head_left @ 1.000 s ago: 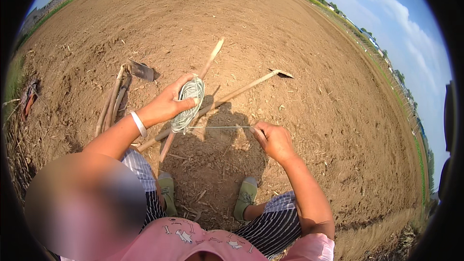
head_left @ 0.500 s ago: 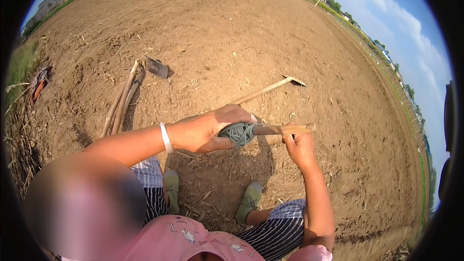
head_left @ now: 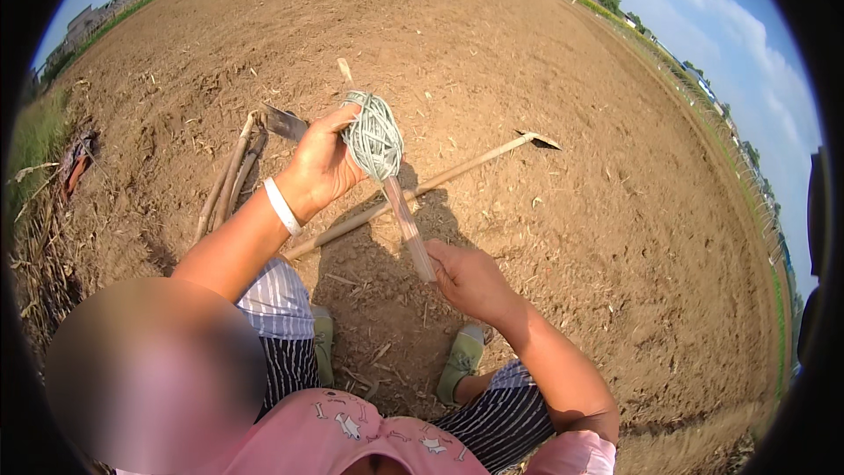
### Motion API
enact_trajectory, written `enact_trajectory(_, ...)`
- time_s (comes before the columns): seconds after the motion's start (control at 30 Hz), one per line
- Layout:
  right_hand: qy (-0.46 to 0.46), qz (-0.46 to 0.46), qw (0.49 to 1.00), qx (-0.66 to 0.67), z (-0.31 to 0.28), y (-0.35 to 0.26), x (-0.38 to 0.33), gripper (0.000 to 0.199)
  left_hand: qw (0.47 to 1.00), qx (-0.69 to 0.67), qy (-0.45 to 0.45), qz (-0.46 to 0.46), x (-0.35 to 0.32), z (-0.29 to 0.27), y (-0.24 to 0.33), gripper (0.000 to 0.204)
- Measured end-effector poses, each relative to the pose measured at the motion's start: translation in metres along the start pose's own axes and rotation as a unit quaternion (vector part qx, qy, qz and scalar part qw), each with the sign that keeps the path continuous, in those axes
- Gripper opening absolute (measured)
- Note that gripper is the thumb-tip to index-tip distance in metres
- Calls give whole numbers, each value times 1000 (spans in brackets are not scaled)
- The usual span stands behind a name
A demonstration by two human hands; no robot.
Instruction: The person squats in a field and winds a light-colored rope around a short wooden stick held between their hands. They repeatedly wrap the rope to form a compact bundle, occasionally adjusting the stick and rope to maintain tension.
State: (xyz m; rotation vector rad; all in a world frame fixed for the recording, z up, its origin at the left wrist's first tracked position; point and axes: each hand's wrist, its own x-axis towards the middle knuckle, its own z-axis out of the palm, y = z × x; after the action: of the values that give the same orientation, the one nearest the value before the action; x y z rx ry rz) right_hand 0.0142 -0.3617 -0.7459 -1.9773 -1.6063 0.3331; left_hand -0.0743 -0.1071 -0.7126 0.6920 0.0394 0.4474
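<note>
A ball of grey-green cord (head_left: pixel 375 136) is wound around the middle of a wooden stick (head_left: pixel 406 224). Both ends of the stick stick out of the winding; it slants from upper left to lower right above the soil. My left hand (head_left: pixel 318 163), with a white band at its wrist, cups the cord from the left, thumb and palm against it. At the lower end of the stick, my right hand (head_left: pixel 475 281) is closed on the wood, its fingertips partly hidden. No loose tail of cord can be made out.
Beneath my hands a hoe (head_left: pixel 475 161) lies across the soil, blade to the right. Farther left lie more wooden handles (head_left: pixel 229 180) beside a broad metal blade (head_left: pixel 286 123). Dry stalks (head_left: pixel 40 273) edge the left side. My green shoes (head_left: pixel 462 361) stand on bare tilled earth.
The stick has swung from nearly level to a steep slant. My left hand has risen with the cord, turning it into fuller view, while my right hand has moved left and down.
</note>
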Motion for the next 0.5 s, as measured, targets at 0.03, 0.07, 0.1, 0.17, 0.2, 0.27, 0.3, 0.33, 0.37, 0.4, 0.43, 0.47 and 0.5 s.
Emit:
enact_trajectory(0.03,5,31,999,-24,-4,11,-2,19,999,38,-16,-10,-3,-1,-1,32)
enact_trajectory(0.07,10,61,997,-49,-12,24,-5,18,996,76,-32,-21,-5,-1,-3,35)
enact_trajectory(0.1,14,90,993,-73,-19,34,-8,18,977,215,11,3,-10,-2,-8,44)
enact_trajectory(0.17,56,45,986,-153,-31,47,-20,18,861,502,-59,55,-15,-6,-16,50)
enact_trajectory(0.2,76,23,978,-191,-35,46,-22,18,768,629,-91,77,-18,-10,-18,53)
enact_trajectory(0.27,96,-1,966,-242,-45,34,-26,20,650,741,-158,59,-17,-26,-30,62)
enact_trajectory(0.3,99,-2,961,-260,-49,30,-27,21,590,783,-196,7,-19,-14,-31,63)
enact_trajectory(0.33,102,-4,955,-277,-52,27,-27,21,524,818,-231,-46,-22,-8,-33,65)
enact_trajectory(0.37,116,5,955,-273,-56,23,-27,22,429,857,-284,12,-25,-14,-40,68)
enact_trajectory(0.4,130,14,954,-270,-62,19,-26,24,403,859,-315,20,-29,-14,-43,68)
enact_trajectory(0.43,144,22,953,-267,-66,19,-26,25,376,859,-345,27,-33,-12,-46,67)
enact_trajectory(0.47,162,53,961,-217,-67,23,-26,25,348,859,-374,34,-37,-9,-48,67)
enact_trajectory(0.5,181,92,964,-171,-70,31,-31,26,387,838,-385,11,-43,6,-46,67)
